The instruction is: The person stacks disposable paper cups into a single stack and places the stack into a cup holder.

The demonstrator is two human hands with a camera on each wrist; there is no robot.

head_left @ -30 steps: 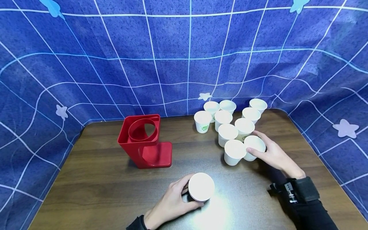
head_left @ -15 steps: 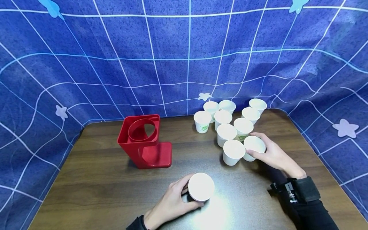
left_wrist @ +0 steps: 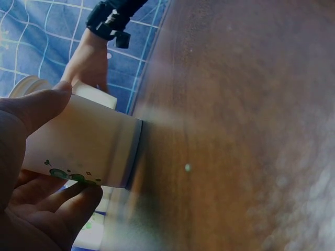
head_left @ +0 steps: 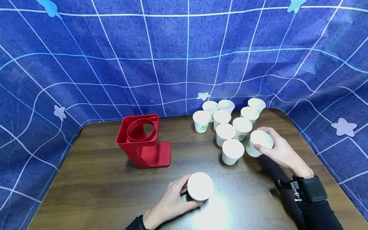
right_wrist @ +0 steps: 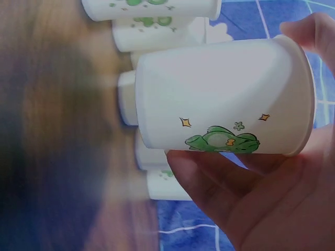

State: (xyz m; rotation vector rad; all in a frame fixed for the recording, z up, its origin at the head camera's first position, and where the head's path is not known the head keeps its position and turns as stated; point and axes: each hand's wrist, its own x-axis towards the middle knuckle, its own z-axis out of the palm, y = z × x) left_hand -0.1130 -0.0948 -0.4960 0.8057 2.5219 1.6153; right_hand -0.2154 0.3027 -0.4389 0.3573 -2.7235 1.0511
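Fingers of the right hand [head_left: 280, 150] grip a tilted frog-print paper cup [head_left: 260, 142] beside the cup cluster [head_left: 227, 123]; the left hand [head_left: 169, 203] clasps another paper cup [head_left: 200, 186] near the red cup holder [head_left: 142, 142], which looks empty.

A right hand [right_wrist: 261, 204] is gripping a white paper cup [right_wrist: 220, 99], with fingers [right_wrist: 209, 180] curling under its side and a thumb tip showing at the rim, top right. The cup is appearing sideways in the frame, its rim pointing right, and it is showing a green frog drawing with small stars. Behind it, more white cups [right_wrist: 157, 29] with green prints are standing close together on a brown wooden table [right_wrist: 57, 130]. Blue cloth with white lines [right_wrist: 251, 18] is hanging beyond.
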